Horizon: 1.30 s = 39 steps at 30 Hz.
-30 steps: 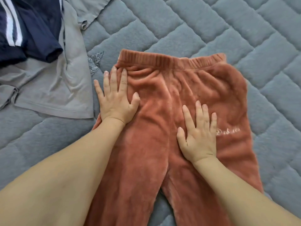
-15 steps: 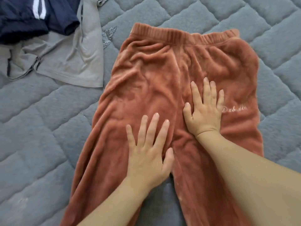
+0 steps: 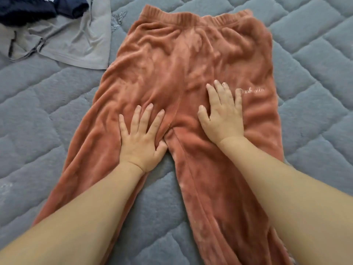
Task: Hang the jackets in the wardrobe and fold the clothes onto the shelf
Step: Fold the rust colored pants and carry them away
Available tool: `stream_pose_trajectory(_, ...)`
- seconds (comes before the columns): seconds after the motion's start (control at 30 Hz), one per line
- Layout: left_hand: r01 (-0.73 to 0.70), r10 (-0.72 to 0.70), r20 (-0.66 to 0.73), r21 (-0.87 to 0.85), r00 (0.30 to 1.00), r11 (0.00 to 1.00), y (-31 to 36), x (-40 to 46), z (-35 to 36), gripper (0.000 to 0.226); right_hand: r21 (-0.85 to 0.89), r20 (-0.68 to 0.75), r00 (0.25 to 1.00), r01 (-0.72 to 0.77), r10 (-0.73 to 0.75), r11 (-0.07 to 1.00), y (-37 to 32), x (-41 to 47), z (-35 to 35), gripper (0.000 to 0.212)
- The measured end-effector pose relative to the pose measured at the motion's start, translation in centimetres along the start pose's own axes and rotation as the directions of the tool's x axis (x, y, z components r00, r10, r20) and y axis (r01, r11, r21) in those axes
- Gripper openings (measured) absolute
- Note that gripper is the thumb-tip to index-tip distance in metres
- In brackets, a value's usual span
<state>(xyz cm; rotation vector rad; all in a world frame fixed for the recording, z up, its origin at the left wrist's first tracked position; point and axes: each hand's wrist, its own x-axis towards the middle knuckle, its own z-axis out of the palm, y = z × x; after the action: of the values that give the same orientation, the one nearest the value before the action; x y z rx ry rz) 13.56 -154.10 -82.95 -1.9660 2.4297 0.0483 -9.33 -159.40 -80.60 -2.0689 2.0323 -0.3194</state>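
Rust-coloured fleece trousers are lying spread flat on the grey quilted bed cover, waistband away from the person. Left hand is pressing near the crotch with fingers straight and spread; right hand is pressing flat beside pale embroidered lettering. Grey top and navy garment are lying beyond.

Head view, close, downward over hands
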Motion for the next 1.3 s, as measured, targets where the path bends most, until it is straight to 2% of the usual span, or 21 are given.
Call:
stream_pose_trajectory(0.1, 0.019, -0.019, 0.001, 0.037, 1.0, 0.999, 0.2, -0.2, -0.6, 0.08, -0.06, 0.037, 0.999, -0.026, 0.028, 0.998, 3.3, -9.1, -1.9, 0.069)
stream_pose_trajectory(0.2, 0.147, -0.147, 0.006, 0.036, 0.989, 0.988, 2.2, -1.6, -1.6, 0.078, -0.032, 0.072, 0.979, -0.186, 0.188, 0.982, 7.3, -16.6, -4.0, 0.078)
stream_pose_trajectory(0.27, 0.288, -0.287, 0.026, -0.083, 0.958, 0.954, 5.5, -4.0, -2.4, 0.076, 0.04, 0.114, 0.915, -0.394, 0.387, 0.918, 9.5, -20.3, -5.0, 0.087)
stream_pose_trajectory(0.33, 0.347, -0.34, 0.076, -0.255, 0.938, 0.902, 9.7, -8.1, -2.8, 0.076, 0.083, 0.119, 0.869, -0.492, 0.481, 0.867, 10.6, -23.8, -6.0, 0.085)
stream_pose_trajectory(0.37, 0.374, -0.358, 0.119, -0.404, 0.926, 0.835, 11.7, -10.3, -3.0, 0.077, 0.102, 0.097, 0.883, -0.468, 0.46, 0.878, 10.8, -25.6, -6.4, 0.075)
stream_pose_trajectory(0.43, 0.49, -0.421, 0.288, -0.695, 0.86, 0.526, 14.5, -13.9, -4.1, 0.079, 0.156, 0.055, 0.941, -0.338, 0.333, 0.928, 10.8, -29.0, -7.2, 0.051)
stream_pose_trajectory(0.53, 0.611, -0.452, 0.536, -0.791, 0.713, 0.026, 16.6, -16.9, -5.8, 0.066, 0.296, 0.183, 0.964, -0.241, 0.193, 0.924, 10.6, -33.0, -8.3, 0.035)
stream_pose_trajectory(0.57, 0.635, -0.4, 0.603, -0.77, 0.691, -0.063, 17.1, -17.4, -6.2, 0.054, 0.305, 0.298, 0.937, -0.276, 0.184, 0.911, 10.5, -34.1, -8.4, 0.037)
stream_pose_trajectory(0.67, 0.708, -0.277, 0.681, -0.706, 0.678, 0.0, 18.8, -18.2, -7.5, 0.025, 0.154, 0.567, 0.799, -0.339, 0.198, 0.928, 10.6, -36.2, -8.4, 0.03)
stream_pose_trajectory(0.73, 0.707, -0.33, 0.701, -0.696, 0.632, -0.125, 18.4, -17.8, -8.1, 0.015, 0.332, 0.612, 0.739, -0.562, 0.281, 0.758, 10.7, -36.2, -8.8, 0.014)
stream_pose_trajectory(0.77, 0.664, -0.369, 0.71, -0.699, 0.601, -0.264, 18.0, -17.9, -8.5, 0.011, 0.454, 0.622, 0.71, -0.67, 0.33, 0.587, 11.0, -36.3, -9.5, 0.008)
stream_pose_trajectory(0.83, 0.544, -0.391, 0.731, -0.68, 0.56, -0.492, 17.1, -19.2, -8.8, 0.008, 0.612, 0.616, 0.683, -0.729, 0.393, 0.307, 12.1, -36.4, -10.7, 0.01)
stream_pose_trajectory(0.87, 0.557, -0.333, 0.75, -0.652, 0.571, -0.515, 17.3, -20.5, -8.8, 0.012, 0.642, 0.633, 0.677, -0.73, 0.375, 0.235, 12.5, -36.7, -11.3, 0.015)
stream_pose_trajectory(0.93, 0.723, -0.112, 0.816, -0.558, 0.567, -0.407, 18.9, -24.2, -7.9, 0.028, 0.604, 0.72, 0.643, -0.766, 0.261, 0.221, 13.1, -37.9, -12.1, 0.024)
stream_pose_trajectory(1.03, 0.885, 0.156, 0.873, -0.444, 0.463, -0.141, 22.3, -29.1, -7.7, 0.046, 0.274, 0.908, 0.385, -0.844, 0.166, 0.461, 13.5, -40.9, -12.5, 0.027)
stream_pose_trajectory(1.07, 0.891, 0.201, 0.869, -0.447, 0.453, -0.075, 23.2, -30.2, -7.8, 0.046, 0.193, 0.929, 0.323, -0.839, 0.181, 0.509, 13.8, -42.0, -12.4, 0.026)
stream_pose_trajectory(1.1, 0.89, 0.219, 0.866, -0.455, 0.45, -0.029, 23.9, -31.1, -7.8, 0.043, 0.171, 0.926, 0.313, -0.847, 0.212, 0.504, 14.0, -42.9, -12.2, 0.026)
stream_pose_trajectory(1.13, 0.888, 0.21, 0.868, -0.461, 0.451, -0.001, 24.4, -31.8, -7.9, 0.039, 0.197, 0.91, 0.335, -0.868, 0.244, 0.456, 14.2, -43.8, -12.0, 0.025)
stream_pose_trajectory(1.2, 0.883, 0.148, 0.873, -0.47, 0.464, 0.004, 25.0, -33.0, -8.0, 0.035, 0.331, 0.865, 0.395, -0.912, 0.309, 0.241, 14.3, -45.2, -11.7, 0.019)
stream_pose_trajectory(1.27, 0.879, 0.125, 0.87, -0.474, 0.477, -0.052, 25.4, -33.7, -8.2, 0.03, 0.445, 0.827, 0.429, -0.894, 0.363, 0.042, 14.0, -46.4, -11.8, 0.016)
stream_pose_trajectory(1.3, 0.877, 0.117, 0.869, -0.473, 0.48, -0.083, 25.4, -34.2, -8.6, 0.027, 0.457, 0.824, 0.424, -0.889, 0.377, 0.001, 13.7, -47.0, -12.0, 0.017)
